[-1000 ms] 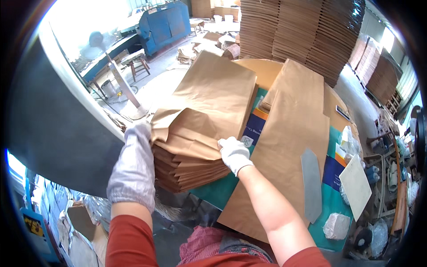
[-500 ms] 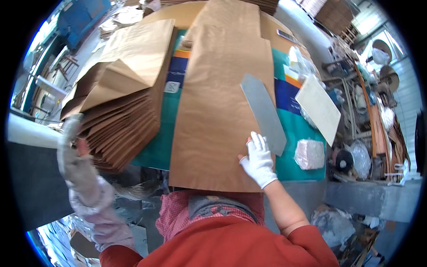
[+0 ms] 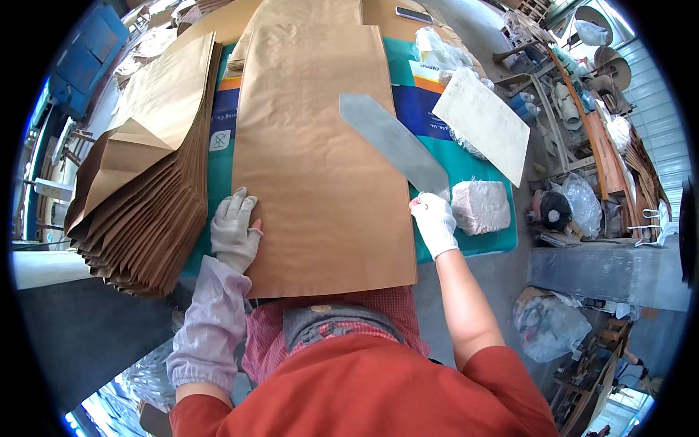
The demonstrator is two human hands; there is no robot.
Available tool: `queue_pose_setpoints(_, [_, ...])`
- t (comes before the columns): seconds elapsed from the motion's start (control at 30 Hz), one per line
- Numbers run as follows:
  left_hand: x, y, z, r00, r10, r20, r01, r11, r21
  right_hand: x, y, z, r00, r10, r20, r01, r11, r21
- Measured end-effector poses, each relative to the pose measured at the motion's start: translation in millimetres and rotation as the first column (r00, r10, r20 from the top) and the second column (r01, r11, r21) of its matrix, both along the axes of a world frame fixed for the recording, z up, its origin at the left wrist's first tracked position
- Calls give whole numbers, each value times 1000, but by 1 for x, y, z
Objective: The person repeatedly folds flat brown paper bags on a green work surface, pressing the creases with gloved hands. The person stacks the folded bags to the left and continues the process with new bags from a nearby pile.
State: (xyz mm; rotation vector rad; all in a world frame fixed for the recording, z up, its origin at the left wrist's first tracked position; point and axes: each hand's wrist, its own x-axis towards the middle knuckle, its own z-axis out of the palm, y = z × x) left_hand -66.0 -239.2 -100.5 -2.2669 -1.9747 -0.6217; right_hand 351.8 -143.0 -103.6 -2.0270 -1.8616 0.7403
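A long brown paper bag (image 3: pixel 320 160) lies flat in front of me, its near edge by my waist. My left hand (image 3: pixel 237 229), in a white glove, rests open on the bag's left edge, thumb over the paper. On the bag's right side lies a grey flat plate (image 3: pixel 393 142) with angled ends, set slantwise and jutting past the bag's edge. My right hand (image 3: pixel 435 224), also gloved, has its fingers closed at the bag's right edge, by the plate's near end. Whatever is between those fingers is hidden.
A fanned stack of brown paper bags (image 3: pixel 149 211) stands at left. A wrapped whitish block (image 3: pixel 480 207) and a pale board (image 3: pixel 484 124) lie at right on the green-blue cover (image 3: pixel 502 237). A phone (image 3: pixel 413 14) sits at the far edge.
My left hand has come from the bag stack to the flat bag's left edge. My right hand has left the bag's middle for its right edge, fingers now curled. The plate has turned more slantwise.
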Motion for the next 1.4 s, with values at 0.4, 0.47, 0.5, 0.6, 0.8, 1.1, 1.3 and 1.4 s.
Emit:
queue_pose_setpoints(0.4, [-8,-5,-10,1000,2,25,-2,1000,7,10,1,19,996,6,-84,-21,982,-186])
queue_pose_setpoints(0.47, [-18,-4,-16,997,-45,67,44,999,18,16,2,-5,972,41,-232,-45,999,-14])
queue_pose_setpoints(0.5, [-19,0,-18,992,-79,94,76,997,28,31,0,-46,935,94,-343,-30,982,187])
queue_pose_setpoints(0.6, [-39,-8,-2,981,-167,101,173,983,-62,0,-20,-1,909,416,-23,-317,727,609])
queue_pose_setpoints(0.8, [-52,-5,67,974,-208,93,225,810,-542,12,-10,-5,757,644,115,-597,608,523])
queue_pose_setpoints(1.1, [-17,23,13,753,644,134,-465,665,-584,-25,12,12,996,75,56,-75,997,-5])
queue_pose_setpoints(1.3, [-10,15,-20,843,533,-65,-527,798,-292,-37,-5,-16,969,49,242,-135,926,353])
queue_pose_setpoints(1.4, [-9,19,-14,831,556,-25,-523,763,-380,-37,-7,-24,936,17,351,-125,950,286])
